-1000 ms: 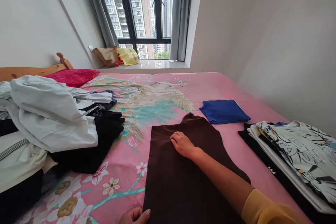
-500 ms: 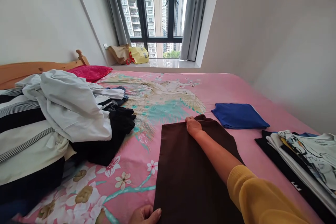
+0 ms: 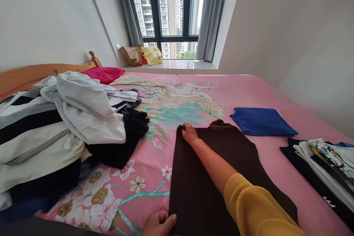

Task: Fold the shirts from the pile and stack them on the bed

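Note:
A dark brown garment [image 3: 221,169] lies flat on the pink flowered bed sheet [image 3: 155,188] in front of me. My right hand [image 3: 189,132] reaches out in a yellow sleeve and grips the garment's far left corner, fingers closed on the cloth. My left hand [image 3: 159,223] is at the bottom edge of the view, pinching the near left corner of the same garment.
A heap of unfolded white, striped and black clothes [image 3: 63,129] covers the left of the bed. A folded blue garment [image 3: 262,121] and a stack of folded printed shirts [image 3: 323,169] lie on the right. A red pillow [image 3: 103,73], a wooden headboard [image 3: 41,72] and bags [image 3: 143,55] on the window sill are behind.
My right hand slid from the middle of the brown garment up to its far edge, then left to the far left corner. My left hand stayed at the near corner.

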Demonstrator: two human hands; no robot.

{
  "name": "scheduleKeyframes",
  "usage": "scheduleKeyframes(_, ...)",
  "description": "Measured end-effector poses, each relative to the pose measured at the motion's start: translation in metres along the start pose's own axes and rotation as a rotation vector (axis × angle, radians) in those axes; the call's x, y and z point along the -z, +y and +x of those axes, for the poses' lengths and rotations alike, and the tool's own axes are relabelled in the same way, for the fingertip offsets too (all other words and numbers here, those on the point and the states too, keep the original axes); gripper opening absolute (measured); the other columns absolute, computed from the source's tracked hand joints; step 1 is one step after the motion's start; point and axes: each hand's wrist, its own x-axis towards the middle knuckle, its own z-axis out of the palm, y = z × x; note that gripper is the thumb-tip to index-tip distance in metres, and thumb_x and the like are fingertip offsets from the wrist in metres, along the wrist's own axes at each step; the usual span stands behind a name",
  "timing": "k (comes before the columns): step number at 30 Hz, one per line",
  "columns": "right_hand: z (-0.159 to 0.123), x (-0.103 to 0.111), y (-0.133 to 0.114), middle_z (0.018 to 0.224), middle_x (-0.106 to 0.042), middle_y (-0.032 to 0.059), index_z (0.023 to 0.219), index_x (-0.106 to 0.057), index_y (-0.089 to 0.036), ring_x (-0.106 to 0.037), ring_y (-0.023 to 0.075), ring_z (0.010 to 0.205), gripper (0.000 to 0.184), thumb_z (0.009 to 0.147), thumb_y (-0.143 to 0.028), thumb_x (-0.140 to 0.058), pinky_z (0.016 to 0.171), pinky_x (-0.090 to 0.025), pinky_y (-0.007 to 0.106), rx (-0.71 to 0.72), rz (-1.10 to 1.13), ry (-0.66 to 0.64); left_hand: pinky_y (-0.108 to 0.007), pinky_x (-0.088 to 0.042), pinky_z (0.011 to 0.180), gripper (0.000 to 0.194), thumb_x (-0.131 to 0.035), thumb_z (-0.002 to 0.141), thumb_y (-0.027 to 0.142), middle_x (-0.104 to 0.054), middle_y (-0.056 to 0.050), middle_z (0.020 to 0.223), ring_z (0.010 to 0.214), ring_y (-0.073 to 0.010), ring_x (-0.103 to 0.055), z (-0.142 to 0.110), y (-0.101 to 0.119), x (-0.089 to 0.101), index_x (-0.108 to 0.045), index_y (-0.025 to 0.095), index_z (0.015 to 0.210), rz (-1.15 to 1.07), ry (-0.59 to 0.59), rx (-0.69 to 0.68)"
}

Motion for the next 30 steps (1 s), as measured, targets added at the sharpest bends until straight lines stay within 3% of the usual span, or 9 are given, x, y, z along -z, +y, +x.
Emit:
scheduleKeyframes(4,-0.01,0.004,0.002,0.125,-0.049,0.0119,0.131,-0.04,-0.017,-0.054,0.0158,0.104,0.049,0.084,-0.028,-0.044,0.094,-0.039,0.031,-0.02,0.093,0.022,-0.017,-0.02,0.03,0.051,-0.056,0.061,0.07,-0.055,0.001,0.04,0.029,-0.0115,-0.047,-0.01,0.013,-0.007,-0.037,0.022,0.064,0.039,-0.028,0.146)
scheduleKeyframes(7,-0.041,0.003,-0.008,0.143,-0.031,0.0158,0.139,-0.031,-0.013,-0.043,0.0181,0.123,0.059,0.085,-0.033,-0.044,0.102,-0.034,0.031,0.006,0.127,0.011,-0.019,-0.025,0.026,0.054,-0.053,0.058,0.073,-0.063,-0.003,0.045,0.029,-0.0163,-0.052,-0.016,0.026,-0.009,-0.035,0.023,0.07,0.077,-0.051,0.21)
scheduleKeyframes(12,-0.162,-0.009,-0.029,0.149,-0.026,0.0147,0.14,-0.035,-0.011,-0.015,0.0254,0.139,0.061,0.089,-0.045,-0.038,0.113,-0.002,0.048,0.202,0.016,-0.12,-0.02,-0.033,0.027,0.058,-0.057,0.053,0.073,-0.065,-0.004,0.049,0.034,-0.0199,-0.059,-0.015,0.035,-0.008,-0.035,0.023,0.073,0.13,-0.07,0.227)
scheduleKeyframes(16,-0.25,0.002,-0.029,0.149,-0.028,0.0093,0.14,-0.035,-0.018,-0.017,0.0213,0.139,0.06,0.09,-0.053,-0.032,0.113,-0.005,0.046,0.353,0.02,-0.158,-0.02,-0.031,0.028,0.057,-0.06,0.053,0.071,-0.063,-0.001,0.047,0.034,-0.0199,-0.058,-0.014,0.038,-0.009,-0.038,0.022,0.074,0.181,-0.022,0.173)
scheduleKeyframes(19,-0.286,0.034,0.005,0.144,-0.038,0.0073,0.134,-0.043,-0.023,-0.025,0.0221,0.136,0.053,0.09,-0.051,-0.034,0.112,-0.004,0.052,0.202,-0.011,-0.052,-0.019,-0.031,0.028,0.055,-0.063,0.055,0.067,-0.062,0.0,0.047,0.035,-0.0196,-0.059,-0.017,0.04,-0.011,-0.038,0.022,0.074,0.185,0.012,0.15)
scheduleKeyframes(22,-0.32,0.074,0.071,0.139,-0.044,0.0104,0.126,-0.052,-0.02,-0.032,0.0285,0.132,0.047,0.087,-0.043,-0.041,0.108,-0.003,0.06,-0.104,-0.09,0.195,-0.018,-0.031,0.029,0.054,-0.065,0.057,0.065,-0.063,0.0,0.049,0.036,-0.0188,-0.059,-0.021,0.041,-0.012,-0.039,0.022,0.075,0.17,0.029,0.112)
scheduleKeyframes(24,-0.351,0.095,0.119,0.132,-0.051,0.0145,0.12,-0.057,-0.014,-0.04,0.0307,0.126,0.046,0.085,-0.041,-0.041,0.106,-0.017,0.058,-0.296,-0.073,0.392,-0.018,-0.031,0.03,0.053,-0.065,0.058,0.064,-0.064,-0.001,0.05,0.036,-0.0184,-0.059,-0.023,0.042,-0.013,-0.041,0.021,0.078,0.168,0.028,0.091)
scheduleKeyframes(26,-0.385,0.107,0.155,0.119,-0.059,0.0162,0.112,-0.059,-0.011,-0.05,0.0285,0.114,0.048,0.082,-0.045,-0.043,0.101,-0.032,0.048,-0.374,0.042,0.534,-0.019,-0.034,0.03,0.053,-0.066,0.058,0.063,-0.065,-0.002,0.052,0.037,-0.0187,-0.059,-0.024,0.043,-0.013,-0.043,0.02,0.079,0.173,0.028,0.079)
scheduleKeyframes(30,-0.434,0.106,0.175,0.102,-0.066,0.013,0.102,-0.061,-0.014,-0.06,0.0261,0.096,0.048,0.072,-0.052,-0.054,0.087,-0.046,0.041,-0.512,0.531,0.523,-0.021,-0.037,0.032,0.053,-0.066,0.058,0.062,-0.066,-0.003,0.055,0.038,-0.0192,-0.06,-0.027,0.047,-0.014,-0.045,0.02,0.08,0.191,0.038,0.071)
